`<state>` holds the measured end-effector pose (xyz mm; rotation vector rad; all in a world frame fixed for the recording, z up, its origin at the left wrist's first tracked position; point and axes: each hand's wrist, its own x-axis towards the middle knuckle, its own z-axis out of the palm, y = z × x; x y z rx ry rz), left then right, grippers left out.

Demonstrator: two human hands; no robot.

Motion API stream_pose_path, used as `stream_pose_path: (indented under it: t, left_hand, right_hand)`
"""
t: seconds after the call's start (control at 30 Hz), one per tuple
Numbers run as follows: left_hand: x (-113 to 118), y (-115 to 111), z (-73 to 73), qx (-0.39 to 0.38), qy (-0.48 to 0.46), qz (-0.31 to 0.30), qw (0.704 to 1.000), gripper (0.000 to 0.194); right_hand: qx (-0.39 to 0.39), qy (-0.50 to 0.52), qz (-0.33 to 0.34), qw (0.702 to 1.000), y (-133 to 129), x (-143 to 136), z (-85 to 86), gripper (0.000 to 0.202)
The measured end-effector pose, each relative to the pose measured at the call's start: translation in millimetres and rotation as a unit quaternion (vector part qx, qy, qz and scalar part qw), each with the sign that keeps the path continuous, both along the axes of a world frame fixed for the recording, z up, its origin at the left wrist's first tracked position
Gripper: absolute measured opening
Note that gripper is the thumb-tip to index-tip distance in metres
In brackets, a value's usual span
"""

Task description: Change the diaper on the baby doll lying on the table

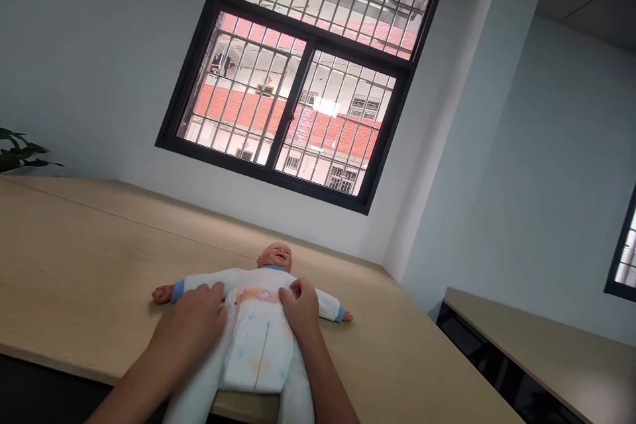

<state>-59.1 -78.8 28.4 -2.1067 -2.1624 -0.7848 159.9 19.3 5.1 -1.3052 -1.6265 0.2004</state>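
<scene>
A baby doll (275, 256) in a white outfit with blue cuffs lies face up on the wooden table, arms spread and legs toward me. Over its belly and between its legs lies a white diaper (257, 351) with an orange-and-pink printed waistband. My left hand (196, 318) is curled at the doll's waist on the diaper's left side; its fingertips are partly hidden. On the opposite side, my right hand (302, 308) has thumb and fingers closed at the waistband's edge. The diaper's side tabs are hard to make out.
The doll rests near the front edge of the light wooden table (99, 265). Behind it are a pale wall and a barred window (293, 93). A plant (22, 151) stands at far left, and another wooden surface (546, 338) is at right.
</scene>
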Motion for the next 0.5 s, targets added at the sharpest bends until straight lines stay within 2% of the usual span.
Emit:
stream_pose_path:
  t: [0.1, 0.17, 0.3, 0.37, 0.5]
  left_hand:
    - [31.8, -18.9, 3.9, 0.017, -0.004, -0.053, 0.998, 0.028]
    - [40.7, -27.2, -4.8, 0.026, -0.022, -0.053, 0.998, 0.028]
    - [31.5, -36.6, -37.9, 0.016, -0.142, -0.030, 0.989, 0.034]
    - [24.7, -39.6, -50.0, 0.007, -0.200, -0.005, 0.980, 0.039]
    - [18.4, -38.1, -52.9, -0.006, -0.222, -0.022, 0.975, 0.035]
  right_hand:
    - [0.003, -0.003, -0.004, 1.000, -0.3, 3.6, -2.0, 0.019]
    - [-0.006, 0.003, 0.005, 1.000, -0.1, 5.3, -3.1, 0.025]
    - [-0.035, 0.012, 0.053, 0.998, -0.9, 8.0, -2.6, 0.027]
    - [-0.043, 0.021, 0.090, 0.995, -2.7, 8.6, -0.3, 0.027]
    - [-0.052, 0.033, 0.161, 0.985, -5.5, 7.8, 5.0, 0.028]
